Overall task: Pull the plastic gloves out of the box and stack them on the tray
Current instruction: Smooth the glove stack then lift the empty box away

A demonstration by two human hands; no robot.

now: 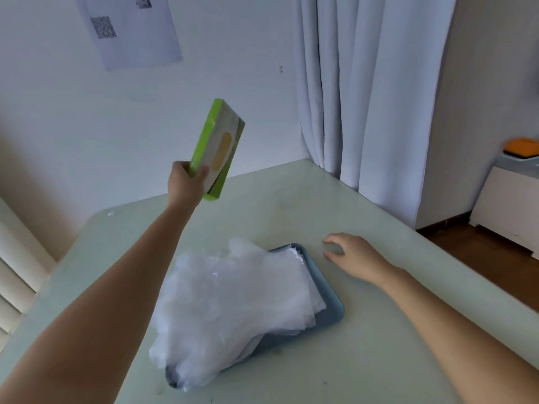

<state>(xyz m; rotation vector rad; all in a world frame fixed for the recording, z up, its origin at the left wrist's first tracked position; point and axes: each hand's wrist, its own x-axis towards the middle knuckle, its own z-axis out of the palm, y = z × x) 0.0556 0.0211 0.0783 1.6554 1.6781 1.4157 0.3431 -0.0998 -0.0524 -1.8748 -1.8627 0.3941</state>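
Head view: a pale green glossy table top (379,330) fills the lower frame, and its rounded far corner meets a plain white wall (218,68) at 12 o'clock. A white printed paper sheet (131,27) with a blurred square code hangs on that wall at 11 o'clock. Long white pleated curtains (364,97) fall at 1 o'clock. At 3 o'clock are a dark wooden floor (481,252) and a low white cabinet (507,205).

Near the table's middle sits a blue-grey rounded rectangular plastic tray (329,301). A loose stack of thin, crinkled, translucent plastic gloves (233,295) lies on it, covering most of it and overhanging its edge toward 8 o'clock.

The left hand (186,182), raised at 11 o'clock from the tray, grips the lower end of a flat lime-green and white cardboard box (217,147) with a yellow oval on its face, tilted nearly upright. The right hand (353,255) rests on the table at 2 o'clock, just beside the tray, fingers loosely bent and holding nothing.
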